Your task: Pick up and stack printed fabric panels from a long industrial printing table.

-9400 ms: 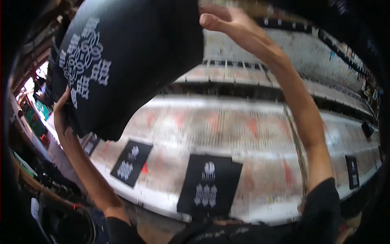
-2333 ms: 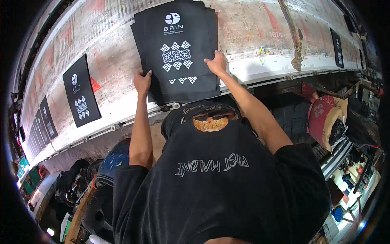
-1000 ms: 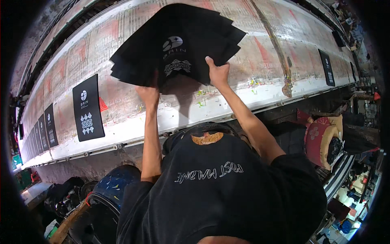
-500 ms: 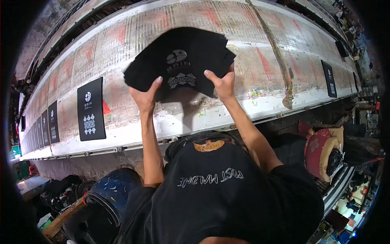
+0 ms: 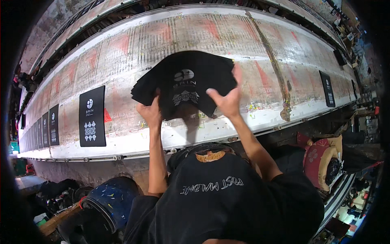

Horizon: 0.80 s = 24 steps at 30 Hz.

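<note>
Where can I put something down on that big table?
Between the right hand and the flat, black, white-printed rectangle farther right, the long, whitish, red-stained table looks bare. At far left it's crowded: a close row of black, printed rectangles.

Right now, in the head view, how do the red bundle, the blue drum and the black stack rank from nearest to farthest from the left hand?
1. Black stack: in the left hand's grasp.
2. Blue drum: lower left, near the left forearm.
3. Red bundle: far over on the right.
</note>
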Tool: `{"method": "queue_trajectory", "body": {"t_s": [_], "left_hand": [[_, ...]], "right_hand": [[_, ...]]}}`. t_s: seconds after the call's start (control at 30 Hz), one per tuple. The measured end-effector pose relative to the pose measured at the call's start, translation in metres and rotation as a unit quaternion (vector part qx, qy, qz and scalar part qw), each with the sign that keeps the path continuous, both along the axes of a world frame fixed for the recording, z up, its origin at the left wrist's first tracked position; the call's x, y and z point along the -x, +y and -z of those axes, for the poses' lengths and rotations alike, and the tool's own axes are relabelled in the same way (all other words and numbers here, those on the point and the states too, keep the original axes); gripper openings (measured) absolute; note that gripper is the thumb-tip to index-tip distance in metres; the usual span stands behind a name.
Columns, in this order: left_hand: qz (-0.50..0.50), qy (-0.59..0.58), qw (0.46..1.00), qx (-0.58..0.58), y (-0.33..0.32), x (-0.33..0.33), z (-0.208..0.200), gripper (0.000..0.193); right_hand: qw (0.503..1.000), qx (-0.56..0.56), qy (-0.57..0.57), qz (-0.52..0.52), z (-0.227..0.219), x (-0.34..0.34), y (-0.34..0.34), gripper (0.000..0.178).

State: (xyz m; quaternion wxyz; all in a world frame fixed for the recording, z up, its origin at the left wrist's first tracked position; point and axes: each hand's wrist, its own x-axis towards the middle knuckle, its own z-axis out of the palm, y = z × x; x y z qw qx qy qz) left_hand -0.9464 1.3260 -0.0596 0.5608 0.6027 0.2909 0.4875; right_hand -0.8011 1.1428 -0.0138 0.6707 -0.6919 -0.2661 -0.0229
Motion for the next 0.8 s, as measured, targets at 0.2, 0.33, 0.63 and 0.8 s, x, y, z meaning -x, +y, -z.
{"method": "queue_trajectory", "body": {"t_s": [0.2, 0.33, 0.63, 0.8], "left_hand": [[0.002, -0.048, 0.998, -0.046, -0.002, 0.002, 0.001, 0.019], [0.018, -0.002, 0.999, -0.029, 0.008, 0.018, 0.028, 0.038], [0.015, -0.036, 0.941, 0.335, 0.017, 0.065, 0.193, 0.083], [0.079, -0.042, 0.958, 0.271, 0.065, 0.034, 0.122, 0.03]], "right_hand": [[0.832, 0.207, -0.486, -0.167, -0.118, -0.024, 0.053, 0.08], [0.649, 0.567, -0.412, -0.296, -0.101, -0.043, 0.107, 0.065], [0.876, 0.37, -0.089, -0.295, -0.136, -0.14, 0.061, 0.018], [0.941, 0.287, -0.006, -0.178, -0.029, -0.151, 0.003, 0.016]]}}
